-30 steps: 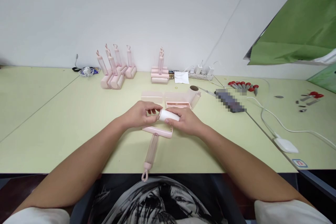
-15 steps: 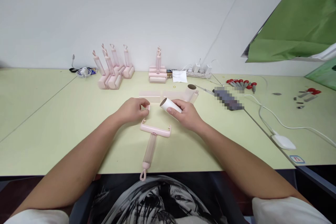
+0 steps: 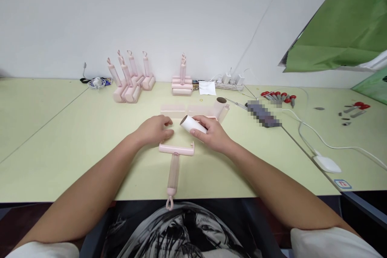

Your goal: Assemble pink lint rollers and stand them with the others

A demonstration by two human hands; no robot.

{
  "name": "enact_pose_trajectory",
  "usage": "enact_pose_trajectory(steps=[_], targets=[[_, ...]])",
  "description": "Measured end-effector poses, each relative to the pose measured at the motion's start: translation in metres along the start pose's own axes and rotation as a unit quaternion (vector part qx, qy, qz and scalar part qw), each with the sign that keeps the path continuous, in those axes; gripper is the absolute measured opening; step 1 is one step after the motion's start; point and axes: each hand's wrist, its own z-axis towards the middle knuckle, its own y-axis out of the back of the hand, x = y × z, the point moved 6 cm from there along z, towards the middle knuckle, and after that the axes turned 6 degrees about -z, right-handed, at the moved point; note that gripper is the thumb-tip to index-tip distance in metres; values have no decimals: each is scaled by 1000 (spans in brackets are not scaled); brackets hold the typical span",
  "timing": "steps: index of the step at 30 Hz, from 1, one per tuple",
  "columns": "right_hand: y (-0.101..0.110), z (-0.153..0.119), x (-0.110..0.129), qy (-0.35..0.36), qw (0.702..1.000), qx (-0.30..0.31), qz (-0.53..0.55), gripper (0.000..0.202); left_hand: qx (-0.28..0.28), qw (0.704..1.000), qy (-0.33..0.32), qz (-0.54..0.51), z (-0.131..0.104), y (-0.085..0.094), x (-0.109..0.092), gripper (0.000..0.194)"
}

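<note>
In my right hand (image 3: 214, 134) is a white sticky-paper roll (image 3: 195, 124), tilted, its brown cardboard core facing left. My left hand (image 3: 155, 130) rests just left of the roll with thumb and fingers apart and nothing visible between them. Below both hands lies a pink lint roller handle (image 3: 173, 171) with a clear grip, its crossbar towards the wall and its loop over the table's front edge. The crossbar's left end sits close under my left hand; I cannot tell whether they touch. Pale pink covers (image 3: 173, 111) lie just beyond my hands.
Several assembled pink lint rollers (image 3: 128, 96) stand at the back left, others (image 3: 182, 92) at back centre. Another roll (image 3: 221, 101) stands beyond my right hand. Right are a blurred phone (image 3: 262, 113), red-capped tools (image 3: 278, 96), a white charger (image 3: 327, 164) and its cable.
My left hand's fingers have opened, and the pale piece at their tips no longer shows. The handle has turned straighter and shifted slightly left. The roll in my right hand moved slightly left and down.
</note>
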Motion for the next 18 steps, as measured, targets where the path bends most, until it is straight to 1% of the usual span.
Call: enact_pose_trajectory(steps=[2,4,5,7,9,11,12,14,15,18], targets=[[0,0,3,15,1000,9,-2,46,-11,995,-54,-81,-3,2,-12,45],[-2,-1,6,26,999,24,0,44,-1,981,-111,-160,-6,0,-25,55],[-3,-1,7,29,999,31,2,43,-1,974,-130,-185,-7,-2,-29,57],[-4,-2,9,39,998,39,13,41,-18,966,-147,-214,-7,-5,-33,53],[-4,-2,9,31,998,33,49,41,-31,959,-145,-243,-5,-7,-32,47],[-4,-1,3,-17,992,29,121,44,-45,945,-127,-298,-2,-7,-26,46],[-5,0,0,-49,984,31,169,44,-52,936,-117,-326,0,-5,-23,46],[-6,0,-4,-97,958,45,268,44,-75,919,-104,-372,2,0,-17,46],[-7,0,-4,-107,943,55,312,45,-86,913,-100,-385,3,2,-14,46],[-8,0,-1,-105,907,82,400,47,-107,905,-92,-402,5,8,-10,46]])
